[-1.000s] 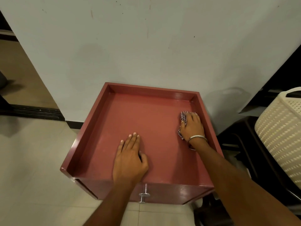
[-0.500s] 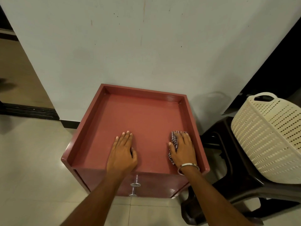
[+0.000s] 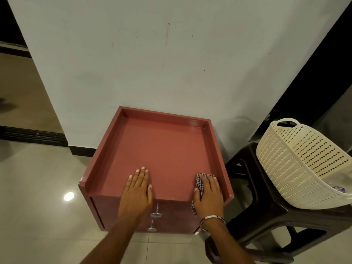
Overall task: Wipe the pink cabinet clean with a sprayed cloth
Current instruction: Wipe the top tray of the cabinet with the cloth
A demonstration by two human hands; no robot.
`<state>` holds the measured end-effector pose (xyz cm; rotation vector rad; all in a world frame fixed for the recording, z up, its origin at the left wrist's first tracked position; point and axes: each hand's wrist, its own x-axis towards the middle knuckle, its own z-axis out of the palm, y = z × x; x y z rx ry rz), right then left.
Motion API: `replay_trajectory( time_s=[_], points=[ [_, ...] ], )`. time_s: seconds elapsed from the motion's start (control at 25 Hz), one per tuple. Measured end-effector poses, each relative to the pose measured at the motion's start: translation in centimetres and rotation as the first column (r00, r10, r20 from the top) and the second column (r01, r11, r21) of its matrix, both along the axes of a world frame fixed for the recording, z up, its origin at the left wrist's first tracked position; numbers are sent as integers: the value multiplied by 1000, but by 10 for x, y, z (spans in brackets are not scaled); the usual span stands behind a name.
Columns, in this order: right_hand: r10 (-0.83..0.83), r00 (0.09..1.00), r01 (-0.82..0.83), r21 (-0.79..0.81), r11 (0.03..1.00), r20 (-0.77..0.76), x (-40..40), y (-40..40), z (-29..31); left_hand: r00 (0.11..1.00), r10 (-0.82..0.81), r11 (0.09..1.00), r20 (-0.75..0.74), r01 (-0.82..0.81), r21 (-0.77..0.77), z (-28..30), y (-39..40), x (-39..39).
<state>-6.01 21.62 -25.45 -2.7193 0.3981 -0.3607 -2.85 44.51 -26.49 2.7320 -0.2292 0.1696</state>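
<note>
The pink cabinet point(image 3: 162, 147) stands against the white wall, its top a shallow tray with raised sides. My left hand point(image 3: 137, 189) lies flat on the top near the front edge, fingers together, holding nothing. My right hand point(image 3: 209, 195) presses a checked cloth point(image 3: 200, 181) onto the top at the front right corner, beside the right rim. The cloth's tail hangs over the front edge. Two metal knobs point(image 3: 155, 214) show on the cabinet front below my left wrist.
A dark plastic stool point(image 3: 266, 221) stands right of the cabinet with a cream perforated basket point(image 3: 297, 166) on it. The floor is glossy tile point(image 3: 38, 206). A doorway with a dark threshold point(image 3: 32, 135) opens at the left.
My right hand has dragged the cloth from the back right of the top toward the front right corner. The left hand slid back to the front edge. The view pulled back.
</note>
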Motion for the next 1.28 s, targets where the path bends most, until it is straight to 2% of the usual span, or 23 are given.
replay_trajectory(
  time_s=[0.16,0.48,0.72,0.88,1.08,1.2,1.24,1.28],
  points=[
    [-39,999,40,32,999,-31,-2,19,5,1000,-11,1000,-7,11,-3,-1,1,1],
    [112,993,-110,71,991,-34,-5,78,3,999,-41,997,-12,40,-64,0,5,-4],
    [164,986,-166,118,979,33,-7,90,2,998,-52,987,-30,47,-151,3,11,-12],
    [236,971,-240,148,959,43,-10,101,3,999,-41,951,-9,36,-308,3,15,-22],
    [322,941,-338,250,907,102,-18,117,2,994,106,787,-4,-86,-611,24,7,-48],
    [331,926,-377,375,847,185,-33,135,0,954,217,571,-207,-296,-766,33,-1,-53],
    [282,939,-344,480,807,198,-39,143,0,927,219,506,-305,-375,-777,35,-2,-57],
    [220,957,-289,622,728,187,-46,152,2,899,191,464,-393,-436,-771,37,-1,-60]
  ],
)
